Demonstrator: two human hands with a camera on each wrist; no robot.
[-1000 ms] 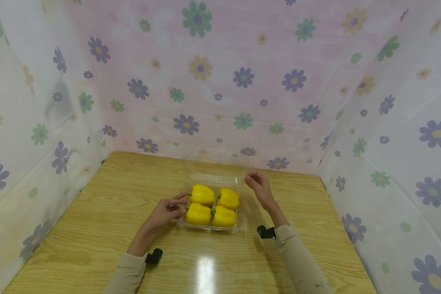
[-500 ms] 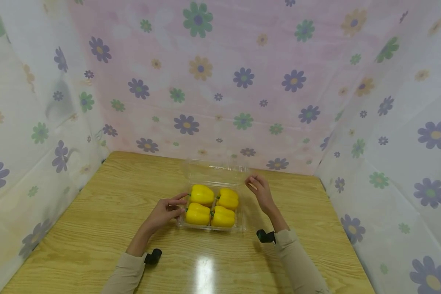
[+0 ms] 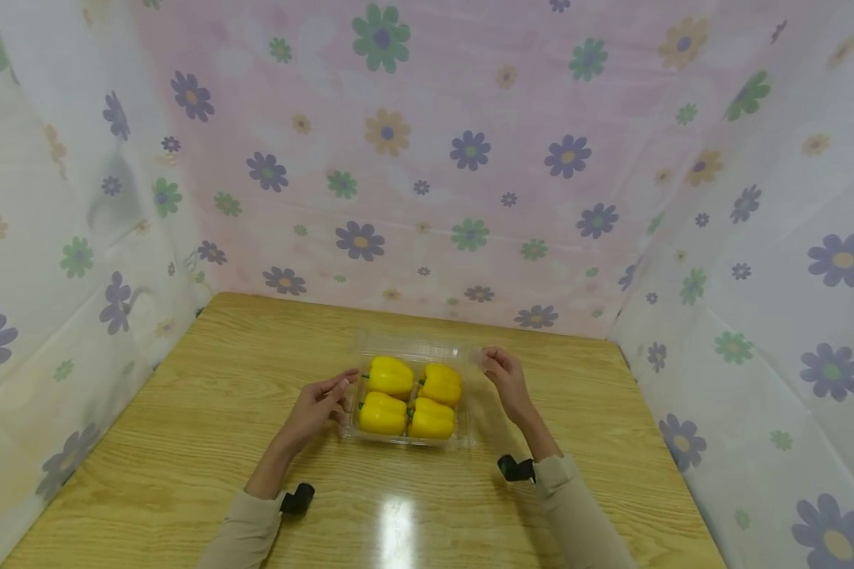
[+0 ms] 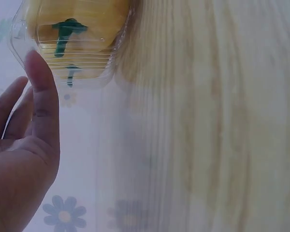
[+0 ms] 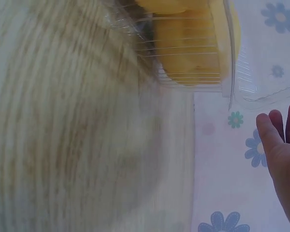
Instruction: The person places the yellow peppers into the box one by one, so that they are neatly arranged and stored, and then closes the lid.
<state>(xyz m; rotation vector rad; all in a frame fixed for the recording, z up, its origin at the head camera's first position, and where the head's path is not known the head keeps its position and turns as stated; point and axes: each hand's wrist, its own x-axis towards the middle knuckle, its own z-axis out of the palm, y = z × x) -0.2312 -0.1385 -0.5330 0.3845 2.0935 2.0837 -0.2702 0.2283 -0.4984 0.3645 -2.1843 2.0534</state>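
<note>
A clear hinged plastic container [image 3: 406, 442] lies on the table with several yellow bell peppers [image 3: 383, 413] in two rows. Its transparent lid [image 3: 413, 348] stands up from the back edge and looks foreshortened in the head view. My right hand [image 3: 507, 375] has its fingertips at the lid's right corner; in the right wrist view the fingers are extended just beside the lid's edge. At the left side my left hand [image 3: 316, 407] stays close to the container, thumb [image 4: 43, 92] straight and overlapping its side wall in the left wrist view, other fingers loosely spread.
The wood-grain table [image 3: 256, 348] surrounds the container. Flower-printed cloth [image 3: 427, 158] encloses the back and both sides. Beige sleeves [image 3: 576, 506] and dark wrist cameras [image 3: 297, 499] are at the forearms.
The lid has swung, its far edge now lower in the head view. My right hand has moved slightly nearer along with it. The left hand's fingers have shifted up along the container's side.
</note>
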